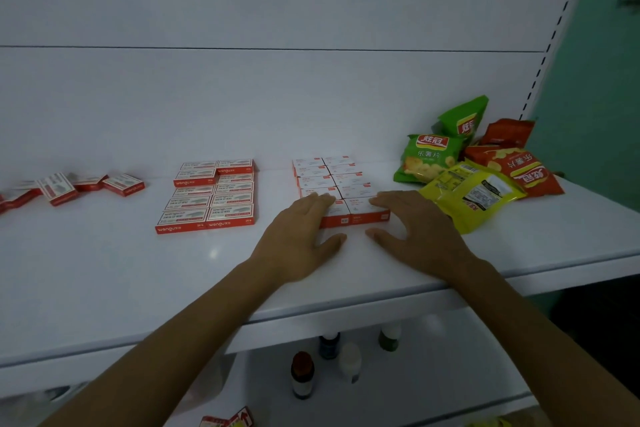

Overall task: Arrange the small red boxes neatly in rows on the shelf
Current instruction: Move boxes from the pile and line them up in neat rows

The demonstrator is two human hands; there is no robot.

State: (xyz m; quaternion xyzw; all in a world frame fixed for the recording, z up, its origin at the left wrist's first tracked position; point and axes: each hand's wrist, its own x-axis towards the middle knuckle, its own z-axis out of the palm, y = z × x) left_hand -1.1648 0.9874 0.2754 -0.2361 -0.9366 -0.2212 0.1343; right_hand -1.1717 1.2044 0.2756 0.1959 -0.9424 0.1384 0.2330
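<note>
Head view. Your left hand (299,236) lies flat on the white shelf (104,270), fingers spread and relaxed, fingertips touching the left edge of the right-hand block of small red boxes (337,189). Your right hand (415,229) lies on the other side of that block, fingers apart, fingertips over its front right corner and thumb stretched along the shelf in front. Neither hand grips anything; the two bracket the block's front row, apart from each other.

That block sits two boxes wide and about five deep, pale faces up, red front edges toward you. To its left, well apart, the second block of red boxes (211,196) is also two wide, its rows slightly uneven at the back. Farther left, near the frame edge, a loose scatter of red boxes (69,185) lies tilted and overlapping, not in rows.

Just right of your right hand: a heap of snack bags (485,163), green, red and yellow, the yellow one nearest your fingers.

Below the shelf: small bottles (303,374) upright on a lower level, blurred.
</note>
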